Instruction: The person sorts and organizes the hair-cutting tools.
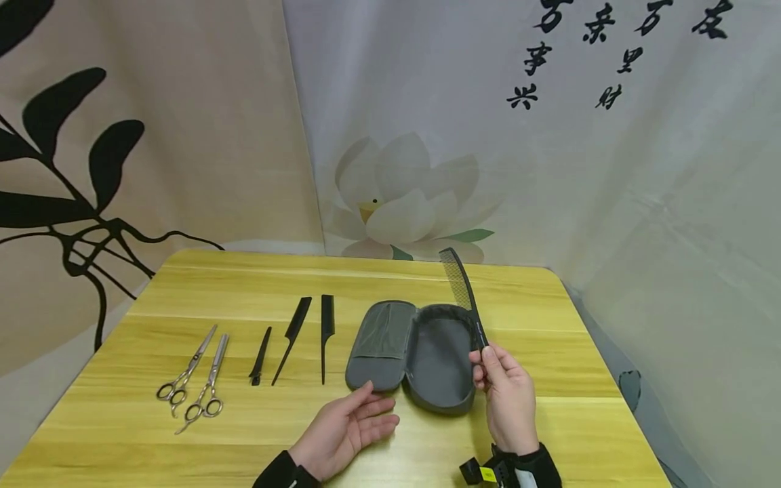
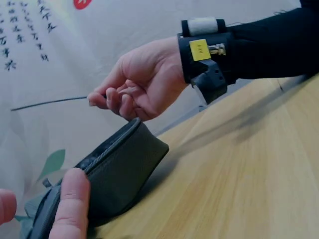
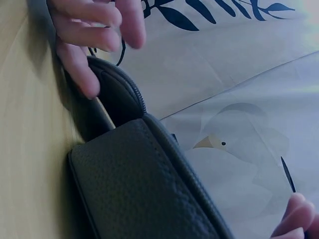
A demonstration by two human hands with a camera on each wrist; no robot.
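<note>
the right hand point(image 1: 512, 400) pinches the comb point(image 1: 471, 303) by its handle point(image 1: 479, 332), probably so the teeth point(image 1: 455, 281) stay clear, near the open case point(image 1: 442, 359) on the worktop point(image 1: 579, 366), while the left hand point(image 1: 348, 430) (grip loose, holding nothing) hovers by the lid point(image 1: 378, 373).

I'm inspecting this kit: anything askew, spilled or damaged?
Nothing spilled or damaged stands out. One tail comb slants beside a straighter one, hardly odd; the case lies open, and the right hand holds another comb.

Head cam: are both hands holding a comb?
No, only the right hand grips a comb, while the left hand holds nothing, its palm turned toward the open gray case.
</note>
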